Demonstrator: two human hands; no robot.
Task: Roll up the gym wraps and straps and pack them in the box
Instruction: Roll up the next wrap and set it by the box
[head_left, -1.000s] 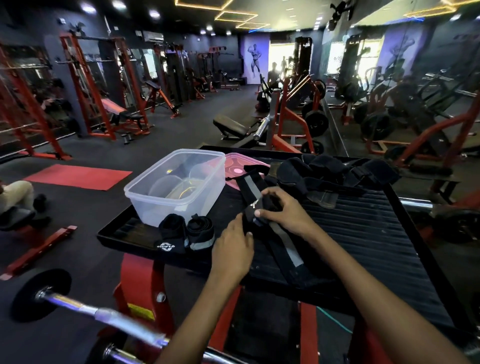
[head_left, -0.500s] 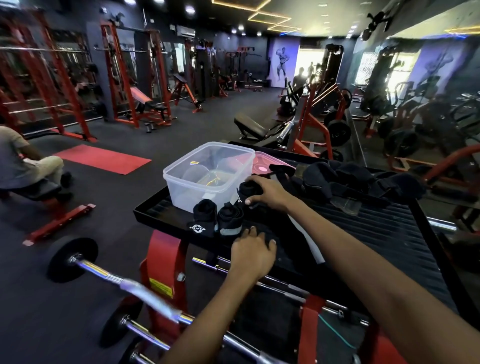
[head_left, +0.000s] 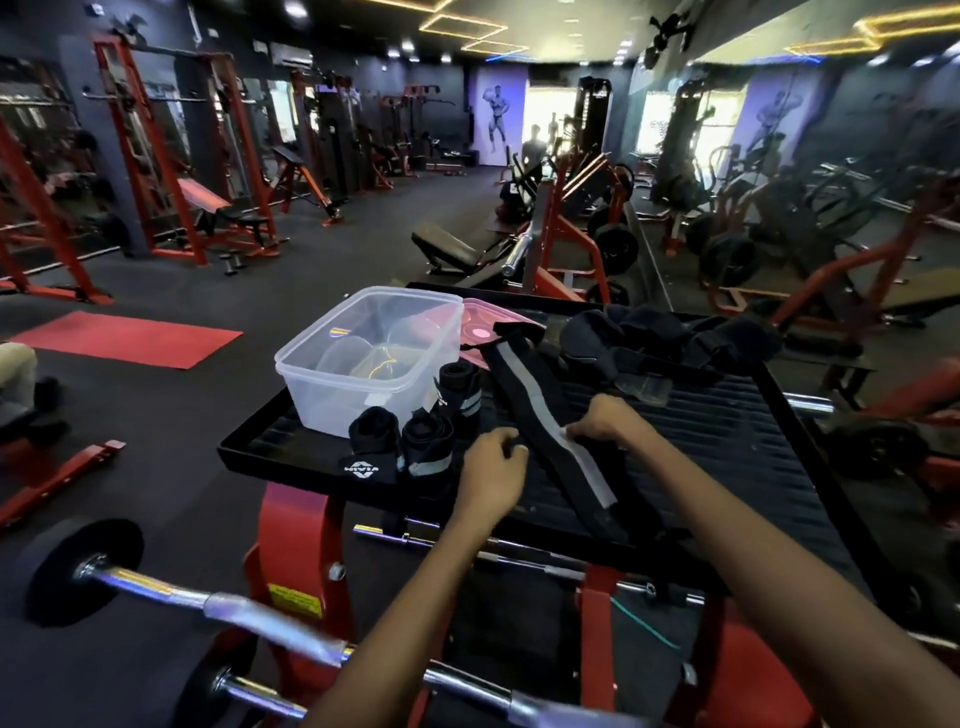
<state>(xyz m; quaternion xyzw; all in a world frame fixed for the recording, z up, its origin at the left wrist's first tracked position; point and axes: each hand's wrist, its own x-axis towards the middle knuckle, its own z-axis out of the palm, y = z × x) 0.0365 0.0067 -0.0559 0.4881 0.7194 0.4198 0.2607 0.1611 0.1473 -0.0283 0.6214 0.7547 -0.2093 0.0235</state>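
Observation:
A long black wrap with a grey stripe (head_left: 540, 400) lies flat along the black platform (head_left: 727, 447). My left hand (head_left: 493, 467) pinches its left edge, and my right hand (head_left: 602, 421) pinches its right edge at the stripe. Three rolled black wraps stand close to the clear plastic box (head_left: 363, 358): one with a white logo (head_left: 371, 441), one beside it (head_left: 428, 441), and one behind (head_left: 460, 387). The box holds no wraps. A heap of unrolled black straps (head_left: 665, 338) lies at the platform's far side.
The pink lid (head_left: 480, 332) lies behind the box. A barbell with chrome bar (head_left: 171, 597) crosses below the platform at lower left. Red machine frames (head_left: 291, 530) support the platform. Benches and racks fill the gym floor beyond.
My right hand set a rolled wrap down by the box, then came back. Both hands now pinch the long striped wrap laid out flat. The view has swung left then right.

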